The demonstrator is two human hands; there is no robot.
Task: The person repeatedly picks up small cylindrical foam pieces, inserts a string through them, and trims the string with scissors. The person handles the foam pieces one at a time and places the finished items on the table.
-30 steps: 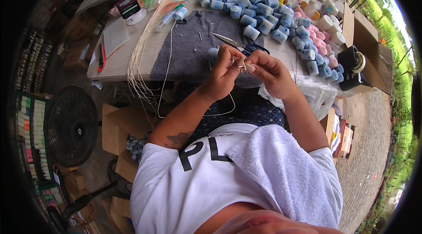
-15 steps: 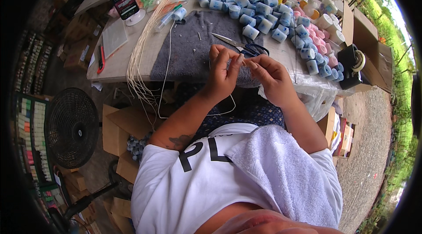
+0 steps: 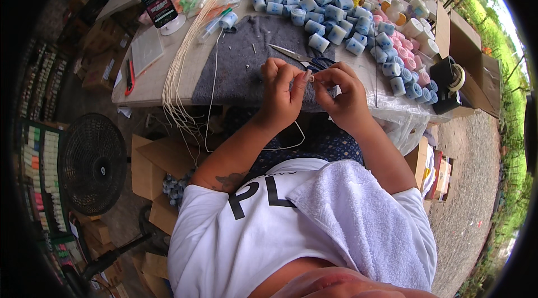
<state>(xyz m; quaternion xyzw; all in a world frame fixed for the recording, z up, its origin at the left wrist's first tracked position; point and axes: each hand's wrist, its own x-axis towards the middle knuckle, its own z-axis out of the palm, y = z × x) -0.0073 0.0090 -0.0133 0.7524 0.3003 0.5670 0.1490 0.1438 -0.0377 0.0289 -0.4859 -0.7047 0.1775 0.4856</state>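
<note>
Above the near edge of a dark grey cloth (image 3: pixel 232 71), my two hands meet fingertip to fingertip. My left hand (image 3: pixel 282 95) pinches the end of a thin white cord (image 3: pixel 208 124), its thumb pressed to the forefinger. From the other side my right hand (image 3: pixel 346 95) closes thumb and fingers on the same small pale bit, which looks like a little loop. The cord hangs in a slack curve below my left forearm and runs up onto the table. Just beyond my fingers lie scissors (image 3: pixel 291 54), blades pointing left, handles partly behind my right hand.
Many blue-and-white rolls (image 3: pixel 335 13) cover the far right, beside pink rolls (image 3: pixel 409 63) and a tape dispenser (image 3: pixel 448 82). A bundle of cream cords (image 3: pixel 182 68) drapes over the left edge, near a red cutter (image 3: pixel 129 77) and a phone on a stand (image 3: pixel 158 4). A fan (image 3: pixel 92 163) stands left.
My right hand has turned and drawn its fingers in closer to the left. A small pale loop now shows between the fingertips. The hanging cord has shifted slightly.
</note>
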